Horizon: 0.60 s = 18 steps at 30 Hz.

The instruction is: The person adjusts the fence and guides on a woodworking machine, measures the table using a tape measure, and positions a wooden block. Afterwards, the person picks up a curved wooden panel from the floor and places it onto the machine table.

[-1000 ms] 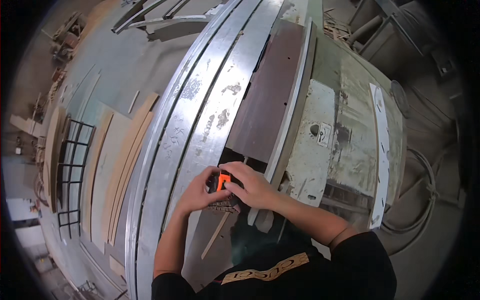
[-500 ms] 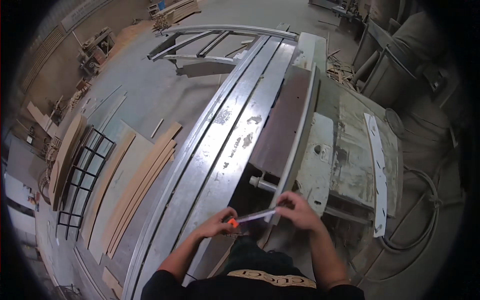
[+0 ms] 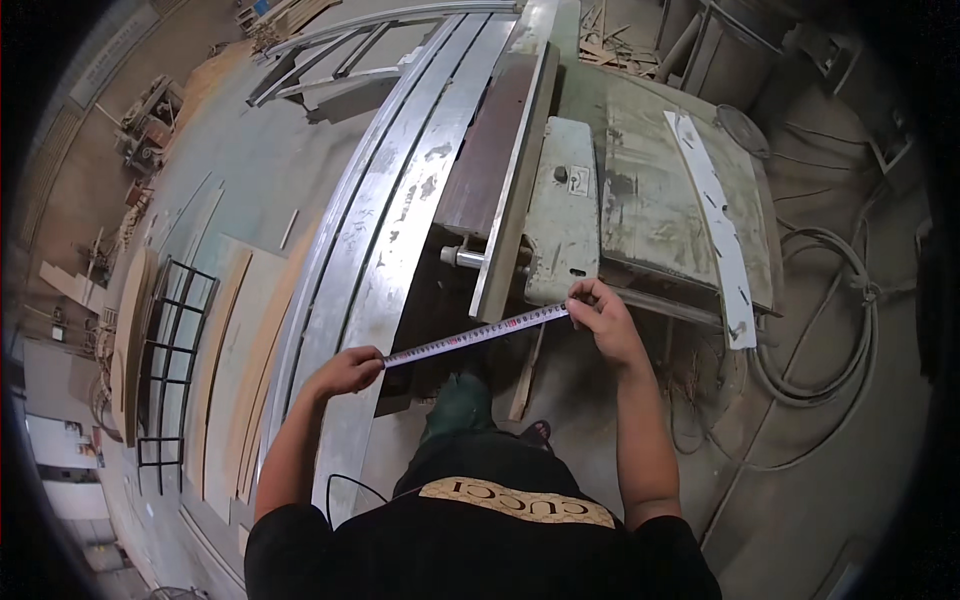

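Observation:
Between my hands a white tape measure blade (image 3: 475, 336) is stretched, rising slightly toward the right. My left hand (image 3: 348, 372) is closed around the tape's left end, over the near part of the long metal sliding table (image 3: 372, 228); the tape's case is hidden in that fist. With thumb and fingers my right hand (image 3: 603, 318) pinches the blade's other end, just off the near edge of a worn pale machine panel (image 3: 565, 210). The blade passes just on the near side of a long metal fence (image 3: 508, 215), whose near end lies close to it.
On the right, a long white strip (image 3: 715, 230) lies on a stained machine top (image 3: 650, 180), with coiled hoses (image 3: 830, 320) on the floor beyond. Leftward stand wooden boards (image 3: 222, 370) and a black metal rack (image 3: 178, 345). A metal frame (image 3: 345, 70) extends at the far end.
My hands have spread apart and the blade between them is longer. The orange case seen at my left hand is now hidden. My view has shifted, and more of my body shows.

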Each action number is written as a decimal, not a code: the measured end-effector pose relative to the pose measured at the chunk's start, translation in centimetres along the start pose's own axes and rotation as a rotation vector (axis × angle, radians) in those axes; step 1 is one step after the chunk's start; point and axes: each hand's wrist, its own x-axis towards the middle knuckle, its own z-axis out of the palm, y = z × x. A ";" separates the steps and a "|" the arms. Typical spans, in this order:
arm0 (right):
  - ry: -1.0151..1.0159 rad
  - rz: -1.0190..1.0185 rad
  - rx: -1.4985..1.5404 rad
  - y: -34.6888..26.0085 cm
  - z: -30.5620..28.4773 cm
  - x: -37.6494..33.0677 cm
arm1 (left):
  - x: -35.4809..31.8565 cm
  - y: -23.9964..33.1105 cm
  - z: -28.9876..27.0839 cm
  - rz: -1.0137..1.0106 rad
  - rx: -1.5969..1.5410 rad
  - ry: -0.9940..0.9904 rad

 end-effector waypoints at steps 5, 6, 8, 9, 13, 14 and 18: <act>-0.023 0.039 -0.004 1.5 -0.4 3.4 | 1.1 -1.4 -3.6 0.053 0.033 0.117; -0.039 0.045 -0.020 1.1 0.2 4.5 | 1.8 -1.6 -4.8 0.091 0.082 0.142; 0.037 -0.027 -0.084 1.8 0.9 8.7 | 3.4 -2.7 -7.5 0.138 0.022 0.229; 0.088 -0.037 -0.099 1.8 0.8 10.9 | 5.2 -3.3 -9.1 0.176 0.012 0.254; 0.376 -0.069 -0.345 1.8 0.5 22.2 | 9.2 -3.9 -15.5 0.082 -0.121 0.356; 0.423 -0.136 -0.427 1.2 1.1 25.0 | 10.1 -4.4 -17.1 0.126 -0.187 0.356; 0.596 -0.170 -0.689 4.0 -2.4 36.6 | 16.8 -3.1 -22.4 0.133 -0.179 0.315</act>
